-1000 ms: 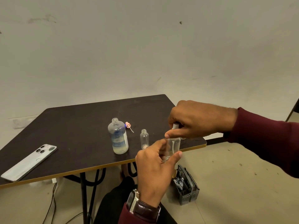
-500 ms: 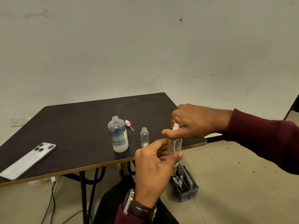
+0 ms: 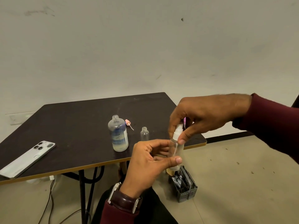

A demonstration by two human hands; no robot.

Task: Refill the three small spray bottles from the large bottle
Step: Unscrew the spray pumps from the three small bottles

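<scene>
Right of centre, the left hand [image 3: 150,162] wraps a small bottle [image 3: 177,152] to steady it — the right hand [image 3: 199,117] pinches its white sprayer [image 3: 178,132], likely twisting it. The large bottle [image 3: 119,136] and another open bottle [image 3: 144,134] wait uncapped at mid-table [image 3: 72,126].

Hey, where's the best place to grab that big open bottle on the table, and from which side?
Grip the large bottle around its straight labelled body, below the shoulder, coming from its right side. It stands upright and uncapped, so the narrow neck gives poor control, and a side grip keeps it level.
</scene>
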